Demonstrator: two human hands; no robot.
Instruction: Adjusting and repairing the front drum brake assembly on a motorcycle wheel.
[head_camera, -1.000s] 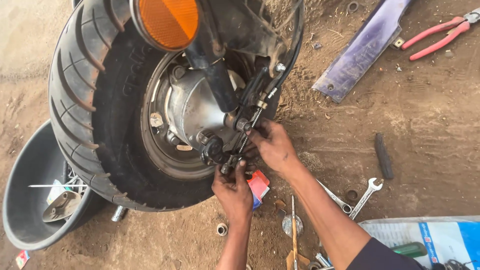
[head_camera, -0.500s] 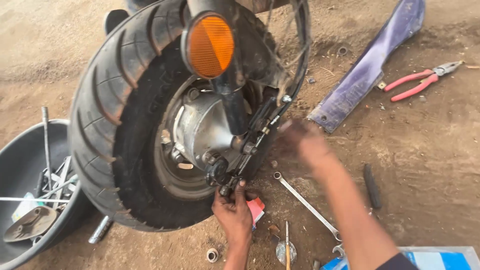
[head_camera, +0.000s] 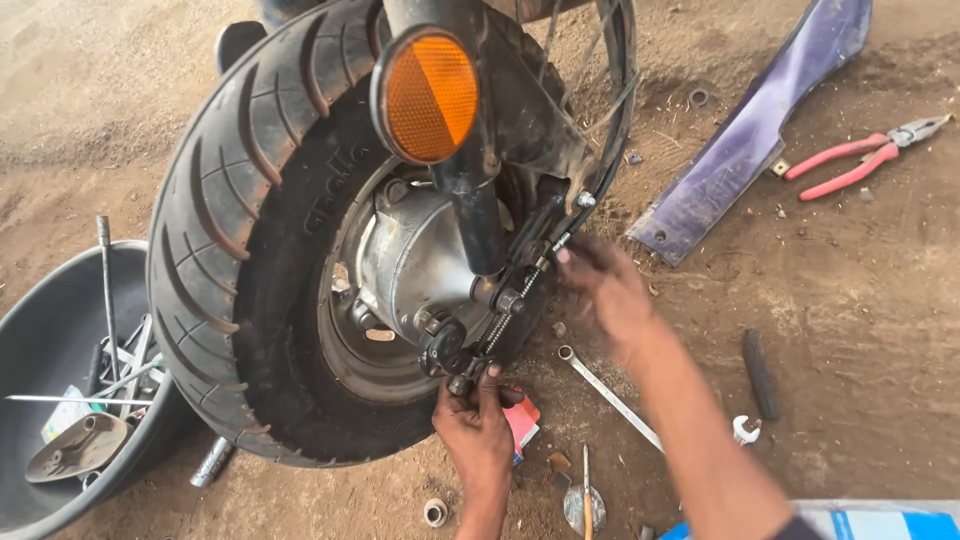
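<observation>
The left hand (head_camera: 478, 425) pinched the small fitting (head_camera: 462, 383) under the wheel hub (head_camera: 415, 265), so it needed a steady grip while the blurred, half-open right hand (head_camera: 603, 290) guided the cable (head_camera: 520, 285).

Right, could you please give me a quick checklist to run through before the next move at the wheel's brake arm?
1. Left hand on the brake arm at the hub's lower edge: ok.
2. Right hand gripping the cable: cannot tell, blurred.
3. Spring seated along the linkage: ok.
4. Spanner on the ground close to the hands: ok.
5. Pliers at hand: not ok, far off beside the purple panel.
6. Wheel standing upright: ok.
</observation>
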